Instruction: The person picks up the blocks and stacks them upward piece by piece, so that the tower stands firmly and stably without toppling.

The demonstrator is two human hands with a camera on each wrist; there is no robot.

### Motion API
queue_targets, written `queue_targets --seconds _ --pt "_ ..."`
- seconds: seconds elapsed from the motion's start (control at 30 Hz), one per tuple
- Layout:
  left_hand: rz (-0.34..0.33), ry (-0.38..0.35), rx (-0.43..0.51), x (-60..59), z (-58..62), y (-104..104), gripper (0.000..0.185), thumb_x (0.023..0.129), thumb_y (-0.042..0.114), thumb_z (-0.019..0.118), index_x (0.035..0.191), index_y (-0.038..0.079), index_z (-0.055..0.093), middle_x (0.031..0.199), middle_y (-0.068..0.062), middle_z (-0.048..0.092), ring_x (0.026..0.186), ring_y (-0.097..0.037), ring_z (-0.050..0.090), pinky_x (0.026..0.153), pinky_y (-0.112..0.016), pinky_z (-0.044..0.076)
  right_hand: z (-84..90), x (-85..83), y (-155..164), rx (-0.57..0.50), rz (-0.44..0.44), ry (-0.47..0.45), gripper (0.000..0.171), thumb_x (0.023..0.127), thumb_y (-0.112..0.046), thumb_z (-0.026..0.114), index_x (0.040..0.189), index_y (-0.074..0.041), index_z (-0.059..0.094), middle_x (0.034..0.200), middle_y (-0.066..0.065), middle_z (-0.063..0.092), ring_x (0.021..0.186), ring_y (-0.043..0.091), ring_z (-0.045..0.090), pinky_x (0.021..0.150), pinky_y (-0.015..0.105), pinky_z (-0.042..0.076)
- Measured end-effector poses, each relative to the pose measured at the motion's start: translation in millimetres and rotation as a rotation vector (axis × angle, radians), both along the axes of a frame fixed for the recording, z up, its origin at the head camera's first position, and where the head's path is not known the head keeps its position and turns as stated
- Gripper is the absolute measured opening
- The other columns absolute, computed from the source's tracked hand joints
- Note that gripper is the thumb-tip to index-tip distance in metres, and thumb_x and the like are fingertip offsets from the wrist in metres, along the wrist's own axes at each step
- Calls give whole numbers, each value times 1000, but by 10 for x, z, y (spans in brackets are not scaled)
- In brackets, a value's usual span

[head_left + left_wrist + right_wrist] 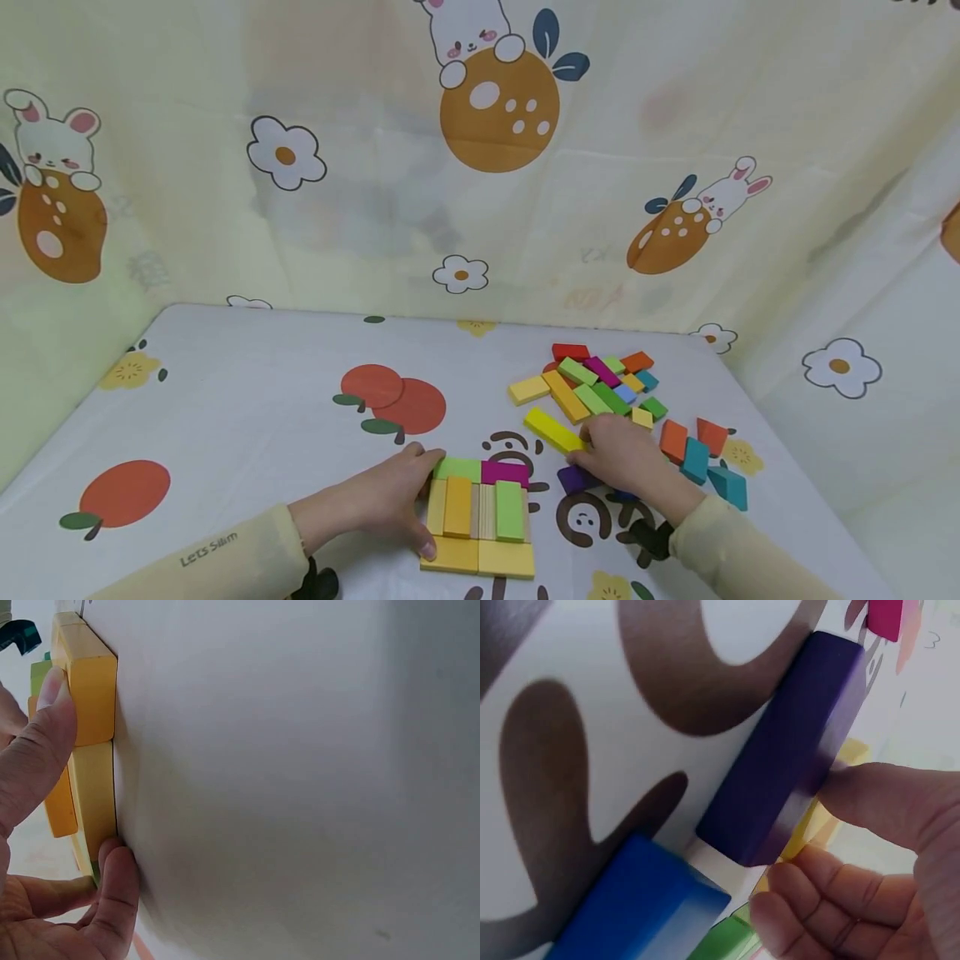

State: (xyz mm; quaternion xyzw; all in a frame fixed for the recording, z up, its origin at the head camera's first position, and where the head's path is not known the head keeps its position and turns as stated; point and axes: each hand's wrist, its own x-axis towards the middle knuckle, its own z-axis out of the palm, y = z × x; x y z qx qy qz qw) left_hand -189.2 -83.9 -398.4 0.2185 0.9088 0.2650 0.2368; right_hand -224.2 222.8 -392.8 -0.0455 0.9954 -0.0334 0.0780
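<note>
A flat, squarish arrangement of wooden blocks lies before me, yellow, orange, green and magenta on top. My left hand holds its left side, thumb on the front yellow block and fingers at the back corner by the light green block. To the right, my right hand pinches the near end of a bright yellow block between thumb and fingers. In the right wrist view a dark purple block partly covers that yellow block. A blue block lies beside the purple one.
Beyond the right hand is a loose spread of coloured blocks. Several orange and teal blocks lie right of it. A printed cloth covers the table, and a patterned curtain hangs along the back.
</note>
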Motion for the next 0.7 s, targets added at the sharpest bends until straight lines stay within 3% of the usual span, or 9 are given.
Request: queue_targets --seconds 0.13,0.27,0.53,0.7 --pt "0 0 0 -2 4 2 107 63 31 99 149 0 44 117 -8 55 101 -16 53 103 -42 55 -2 -13 10 -9 25 4 39 84 -28 84 113 -3 75 91 7 69 75 17 56 73 34 60" --pt "-4 1 -4 -9 -8 3 107 63 32 99 149 0 44 118 -8 55 101 -16 53 103 -41 55 6 -33 81 -73 35 -29 42 85 -23 83 120 -3 73 94 6 70 78 16 57 76 35 60" --pt "0 -2 -7 -12 -1 8 107 63 31 99 150 0 44 119 -9 55 103 -17 54 104 -43 54 -44 -95 200 -150 58 -57 40 85 -22 83 120 -4 73 84 -1 67 76 13 56 75 32 58" --pt "1 -3 -8 -12 -6 9 108 63 32 99 150 0 44 119 -9 55 103 -17 54 104 -43 54 -38 -112 227 -158 55 -55 42 85 -25 83 121 -6 74 88 -1 68 78 13 57 74 32 58"
